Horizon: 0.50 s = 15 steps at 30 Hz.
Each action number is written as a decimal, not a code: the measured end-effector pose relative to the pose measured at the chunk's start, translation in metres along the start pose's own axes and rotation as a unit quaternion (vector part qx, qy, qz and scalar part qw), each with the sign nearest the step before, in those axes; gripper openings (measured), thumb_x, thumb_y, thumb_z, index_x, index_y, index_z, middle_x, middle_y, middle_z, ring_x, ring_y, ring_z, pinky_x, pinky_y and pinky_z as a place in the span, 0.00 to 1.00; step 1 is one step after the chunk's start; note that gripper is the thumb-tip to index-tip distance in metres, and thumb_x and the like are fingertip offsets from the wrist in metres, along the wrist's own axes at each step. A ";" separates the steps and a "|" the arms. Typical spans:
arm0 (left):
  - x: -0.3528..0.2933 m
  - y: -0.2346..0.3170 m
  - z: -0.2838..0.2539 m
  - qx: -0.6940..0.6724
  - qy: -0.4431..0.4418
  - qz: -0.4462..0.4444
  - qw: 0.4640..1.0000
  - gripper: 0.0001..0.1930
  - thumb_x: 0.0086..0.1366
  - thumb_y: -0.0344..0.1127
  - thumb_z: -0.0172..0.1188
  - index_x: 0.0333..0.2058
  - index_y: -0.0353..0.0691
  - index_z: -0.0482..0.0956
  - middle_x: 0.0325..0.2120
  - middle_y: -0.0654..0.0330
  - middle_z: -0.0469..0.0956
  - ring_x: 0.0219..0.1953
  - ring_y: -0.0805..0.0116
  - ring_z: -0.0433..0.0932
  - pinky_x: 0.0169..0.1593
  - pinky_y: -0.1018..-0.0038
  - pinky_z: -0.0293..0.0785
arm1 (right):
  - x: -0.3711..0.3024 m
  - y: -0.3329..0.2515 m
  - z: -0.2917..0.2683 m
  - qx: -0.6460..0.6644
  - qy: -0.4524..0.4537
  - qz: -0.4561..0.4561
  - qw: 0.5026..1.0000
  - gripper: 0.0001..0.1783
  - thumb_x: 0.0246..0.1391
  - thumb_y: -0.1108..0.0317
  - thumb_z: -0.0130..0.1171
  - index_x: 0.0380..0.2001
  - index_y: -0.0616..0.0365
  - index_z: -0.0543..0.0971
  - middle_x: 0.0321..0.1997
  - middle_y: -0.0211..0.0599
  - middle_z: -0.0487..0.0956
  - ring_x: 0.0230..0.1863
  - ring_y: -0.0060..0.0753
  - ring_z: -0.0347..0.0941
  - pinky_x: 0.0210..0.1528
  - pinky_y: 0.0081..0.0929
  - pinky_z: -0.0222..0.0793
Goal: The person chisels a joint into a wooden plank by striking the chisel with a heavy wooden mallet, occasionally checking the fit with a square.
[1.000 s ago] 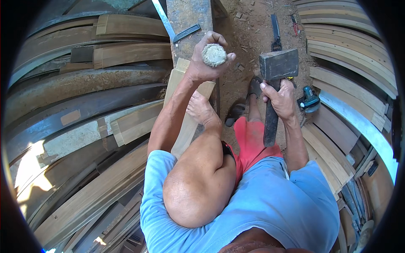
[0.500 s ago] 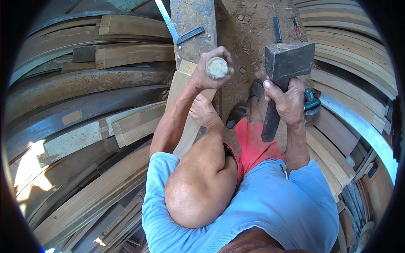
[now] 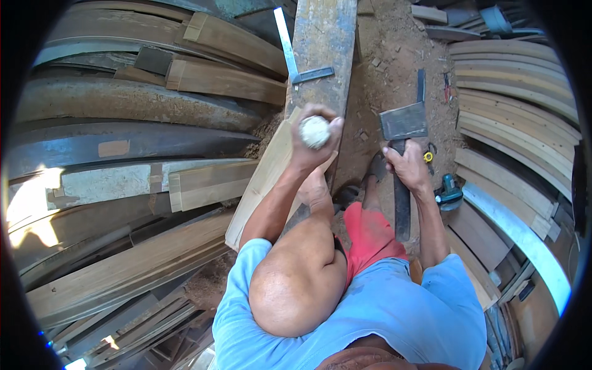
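Left hand: fingers wrapped round a pale-ended handle, over the wooden board on the worktop. Right hand: fingers closed about the grip of a dark mallet, right of the board. Metal square lies farther along the worktop.

Left hand blurred, fingers indistinct. Pale round-ended tool seen end-on; shaft and far tip hidden beneath hand. Right hand covers part of mallet handle. Left forearm partly hides wooden board. Bench cut off at top edge. Red item on ground too small to identify.
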<state>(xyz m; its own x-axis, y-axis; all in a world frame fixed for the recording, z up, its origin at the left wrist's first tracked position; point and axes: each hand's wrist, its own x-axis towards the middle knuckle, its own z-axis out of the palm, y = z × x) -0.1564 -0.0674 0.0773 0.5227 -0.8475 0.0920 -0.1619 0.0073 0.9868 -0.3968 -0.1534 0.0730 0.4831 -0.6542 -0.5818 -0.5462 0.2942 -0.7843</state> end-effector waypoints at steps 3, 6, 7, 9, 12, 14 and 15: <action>-0.001 0.014 -0.034 0.069 -0.007 0.013 0.998 0.10 0.59 0.27 0.71 0.38 0.37 0.79 0.27 0.63 0.77 0.28 0.78 0.76 0.33 0.78 0.73 | 0.039 0.019 0.012 0.068 -0.022 0.022 0.997 0.13 0.59 0.64 0.61 0.25 0.60 0.75 0.20 0.30 0.76 0.20 0.22 0.74 0.24 0.25 0.69; -0.006 0.012 -0.062 0.155 -0.038 -0.006 0.987 0.13 0.57 0.29 0.73 0.40 0.37 0.80 0.26 0.59 0.78 0.26 0.74 0.79 0.32 0.76 0.75 | 0.083 -0.006 0.014 0.047 -0.060 0.000 0.997 0.11 0.58 0.62 0.61 0.29 0.58 0.75 0.21 0.30 0.76 0.21 0.22 0.74 0.26 0.25 0.71; -0.009 0.009 -0.069 0.161 -0.043 -0.013 0.986 0.13 0.57 0.30 0.73 0.40 0.37 0.80 0.26 0.59 0.78 0.26 0.73 0.79 0.32 0.75 0.75 | 0.104 -0.020 0.014 0.026 -0.064 -0.016 0.997 0.11 0.58 0.62 0.61 0.30 0.58 0.76 0.21 0.30 0.76 0.21 0.21 0.74 0.26 0.25 0.71; -0.015 0.007 -0.082 0.181 -0.038 -0.022 0.983 0.13 0.57 0.29 0.73 0.40 0.37 0.80 0.26 0.60 0.78 0.26 0.74 0.79 0.33 0.75 0.75 | 0.150 -0.051 0.022 0.013 -0.076 -0.090 0.993 0.12 0.57 0.61 0.61 0.33 0.59 0.76 0.23 0.32 0.78 0.23 0.23 0.75 0.28 0.27 0.72; -0.028 0.009 -0.092 0.200 -0.011 -0.024 0.979 0.13 0.57 0.28 0.73 0.40 0.37 0.80 0.26 0.61 0.78 0.27 0.75 0.78 0.32 0.76 0.74 | 0.210 -0.105 0.028 -0.148 -0.019 -0.161 0.976 0.16 0.56 0.60 0.61 0.40 0.63 0.76 0.29 0.43 0.81 0.32 0.39 0.81 0.37 0.41 0.77; -0.026 0.008 -0.090 0.196 0.002 -0.026 0.980 0.13 0.58 0.31 0.74 0.39 0.37 0.80 0.26 0.58 0.79 0.26 0.71 0.80 0.32 0.74 0.76 | 0.250 -0.089 0.036 -0.349 0.077 -0.174 0.918 0.19 0.57 0.60 0.60 0.44 0.65 0.76 0.37 0.52 0.81 0.40 0.51 0.81 0.44 0.48 0.76; -0.027 0.007 -0.091 0.189 0.005 -0.023 0.982 0.14 0.57 0.32 0.75 0.39 0.38 0.81 0.27 0.57 0.79 0.29 0.63 0.80 0.37 0.67 0.77 | 0.264 -0.079 0.045 -0.442 0.119 -0.184 0.870 0.21 0.57 0.60 0.59 0.47 0.65 0.76 0.41 0.57 0.81 0.44 0.56 0.81 0.48 0.52 0.76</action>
<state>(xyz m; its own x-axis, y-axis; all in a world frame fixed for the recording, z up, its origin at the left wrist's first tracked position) -0.0958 0.0035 0.0943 0.5443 -0.8373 0.0520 -0.4361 -0.2294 0.8701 -0.1950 -0.3183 -0.0285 0.6393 -0.7470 -0.1826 -0.7475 -0.5479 -0.3756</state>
